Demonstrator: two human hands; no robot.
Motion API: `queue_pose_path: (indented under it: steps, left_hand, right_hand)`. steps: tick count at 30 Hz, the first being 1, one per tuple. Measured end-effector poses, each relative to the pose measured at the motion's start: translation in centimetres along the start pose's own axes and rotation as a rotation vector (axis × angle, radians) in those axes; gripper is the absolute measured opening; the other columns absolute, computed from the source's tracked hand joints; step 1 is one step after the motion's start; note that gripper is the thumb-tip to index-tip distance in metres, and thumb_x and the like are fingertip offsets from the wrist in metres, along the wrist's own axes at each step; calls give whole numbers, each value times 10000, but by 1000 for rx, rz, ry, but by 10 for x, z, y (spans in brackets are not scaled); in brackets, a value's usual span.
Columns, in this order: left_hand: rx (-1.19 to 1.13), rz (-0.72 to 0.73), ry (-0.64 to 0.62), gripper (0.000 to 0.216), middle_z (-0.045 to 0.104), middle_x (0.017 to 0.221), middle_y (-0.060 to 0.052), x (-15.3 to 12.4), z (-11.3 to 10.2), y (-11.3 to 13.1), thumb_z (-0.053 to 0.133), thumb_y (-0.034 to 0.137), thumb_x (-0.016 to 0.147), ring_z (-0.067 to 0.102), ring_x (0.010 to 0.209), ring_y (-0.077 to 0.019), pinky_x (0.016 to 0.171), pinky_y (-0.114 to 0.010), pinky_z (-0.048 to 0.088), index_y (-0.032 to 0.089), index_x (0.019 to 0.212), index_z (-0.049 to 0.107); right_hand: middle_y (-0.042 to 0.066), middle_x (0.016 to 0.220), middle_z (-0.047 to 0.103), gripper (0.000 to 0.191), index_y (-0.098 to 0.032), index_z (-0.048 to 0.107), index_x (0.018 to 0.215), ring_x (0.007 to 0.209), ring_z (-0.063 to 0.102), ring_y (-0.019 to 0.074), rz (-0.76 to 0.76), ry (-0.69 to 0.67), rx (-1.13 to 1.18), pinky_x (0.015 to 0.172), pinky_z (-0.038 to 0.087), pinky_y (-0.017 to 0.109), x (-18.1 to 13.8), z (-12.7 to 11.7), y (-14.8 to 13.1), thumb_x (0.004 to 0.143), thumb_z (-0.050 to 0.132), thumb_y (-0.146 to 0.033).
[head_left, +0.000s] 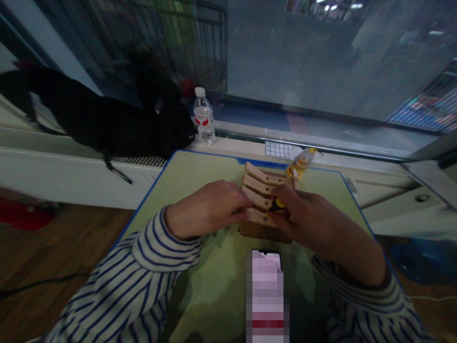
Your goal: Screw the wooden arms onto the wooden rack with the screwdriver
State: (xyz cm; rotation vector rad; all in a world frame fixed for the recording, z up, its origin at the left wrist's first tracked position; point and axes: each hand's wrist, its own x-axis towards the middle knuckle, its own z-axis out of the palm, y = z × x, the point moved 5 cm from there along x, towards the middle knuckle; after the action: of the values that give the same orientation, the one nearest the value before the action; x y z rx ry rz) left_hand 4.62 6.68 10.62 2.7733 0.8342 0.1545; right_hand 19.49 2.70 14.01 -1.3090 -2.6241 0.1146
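Several pale wooden pieces (256, 182), bent and with dark holes or screw heads, lie in a row on a brown wooden block (264, 231). My left hand (217, 207) is closed at the left end of the nearest piece, its thumb and fingers pinching there. In my right hand (303, 214) is a screwdriver (278, 204) with a yellow and black handle, gripped over the right part of the pieces. Its tip points down toward the nearest piece; whether it touches a screw is hard to see. My right fingers hide part of the block.
A phone (267, 295) lies on the small blue-edged table (210, 286) in front of the block. Behind it stands a clear yellow-trimmed container (302, 162). On the sill are a water bottle (204, 119) and a black bag (117, 121), below a window.
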Motion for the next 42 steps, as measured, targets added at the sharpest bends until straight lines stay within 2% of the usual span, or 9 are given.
queue_pose_path:
  steps: [4,9,13,17,20,22,31,36,42]
  left_hand:
    - [7,8,6,147,683,855,-10,0,-1,0,534,266,899,625,811,-181,734,-307,420,211,895,671]
    - [28,24,28,138,682,860,-10,1,-3,4,553,277,892,617,812,-182,736,-311,420,208,866,669]
    - [20,57,49,114,688,896,-14,2,-4,8,558,225,882,610,823,-173,744,-298,416,203,887,670]
    - [31,47,51,104,684,867,-13,2,-4,8,563,222,876,601,787,-173,708,-293,414,197,852,662]
    - [42,33,33,134,676,851,-22,2,-2,7,541,224,887,604,798,-178,717,-298,420,190,833,658]
    - [49,27,27,152,674,849,-30,2,-2,7,530,234,894,605,799,-180,719,-301,422,184,828,658]
    - [30,42,39,161,678,854,-28,2,-1,7,526,234,898,614,807,-175,740,-311,435,187,856,675]
    - [31,32,36,147,682,870,-30,2,-3,8,536,220,888,619,818,-177,749,-310,438,186,847,674]
    - [48,27,31,152,677,852,-30,2,-2,8,537,233,891,613,790,-176,725,-308,438,184,839,671]
  right_hand:
    - [119,930,695,189,-166,449,1053,763,677,230,17,11,-3,544,408,284,0,0,1,919,504,-288]
    - [128,924,704,255,-162,447,1113,782,692,257,10,20,-45,558,451,300,0,0,2,930,506,-328]
    - [136,1044,701,299,-187,456,1211,866,698,293,8,2,-66,656,528,379,0,-1,0,938,498,-302]
    - [157,1215,642,405,-189,429,1333,1003,664,308,0,13,-32,797,542,462,-3,-6,-2,943,472,-291]
    - [162,1349,552,486,-169,366,1409,1157,587,275,-69,15,39,915,510,440,-7,-8,-6,932,456,-193]
    - [163,1344,556,485,-153,378,1406,1178,572,252,-120,13,64,939,502,412,-9,-9,-8,926,453,-158]
    - [143,1137,674,335,-152,527,1244,962,673,261,-81,3,23,814,546,421,-8,-10,-7,917,454,-150]
    - [149,1139,670,333,-150,519,1241,945,674,277,-60,-10,21,780,544,423,-7,-9,-6,912,465,-160]
    - [142,1073,689,316,-145,520,1232,844,681,251,-47,9,-12,705,533,374,-7,-10,-4,926,454,-192]
